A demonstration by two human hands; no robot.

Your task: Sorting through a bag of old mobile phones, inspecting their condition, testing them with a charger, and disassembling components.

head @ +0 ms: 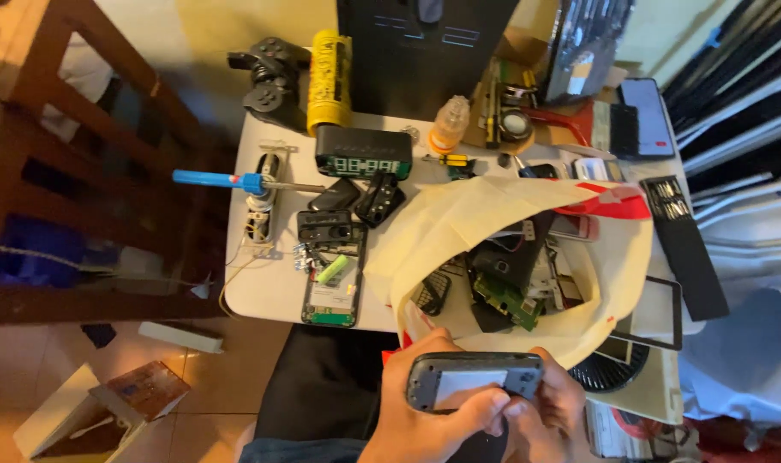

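Both my hands hold a grey phone (474,378) with its back open, low in the head view. My left hand (425,416) wraps it from below and the left, thumb on its lower edge. My right hand (552,410) grips its right end. Just beyond the hands, a cream fabric bag (459,225) with red trim lies open on the white table (266,296), filled with several phones and a green circuit board (510,304).
On the table lie an opened phone (330,287) with a green cell, a blue-handled soldering iron (228,181), a black digital clock (362,152), a yellow can (330,80), a game controller (270,73) and a small bottle (450,124). A wooden chair (90,171) stands at left.
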